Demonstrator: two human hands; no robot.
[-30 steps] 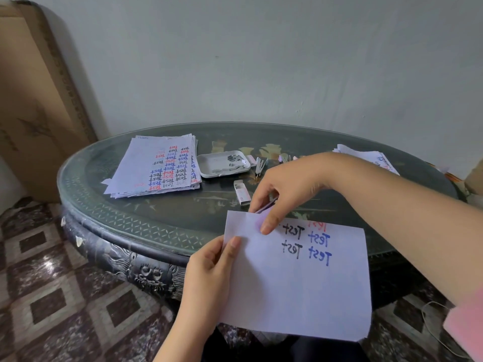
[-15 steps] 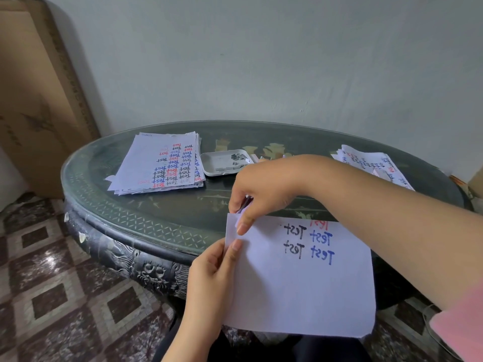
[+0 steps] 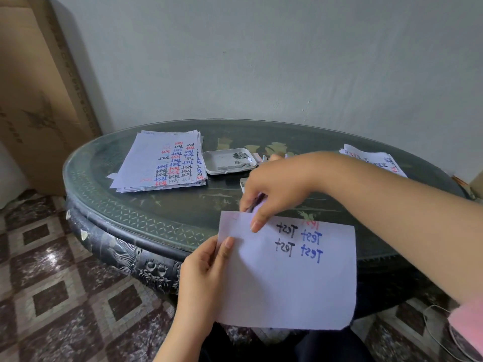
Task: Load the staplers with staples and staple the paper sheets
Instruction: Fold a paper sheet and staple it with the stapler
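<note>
Stapling step: paper sheets (image 3: 287,283) pinched by left grip (image 3: 203,278), stapler (image 3: 257,203) held at their top edge by right grip (image 3: 274,189); firm squeeze likely needed next.

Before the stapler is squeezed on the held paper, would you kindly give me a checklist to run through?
1. The left hand pinches the held paper at its left edge: ok.
2. The right hand grips the stapler at the paper's top edge, near the left corner: ok.
3. The left hand is apart from the stapler: ok.
4. Stapler loaded: cannot tell, the right hand hides it.
5. More than one sheet lined up: cannot tell.
6. Spare staples lie in the white tray: ok.
</note>
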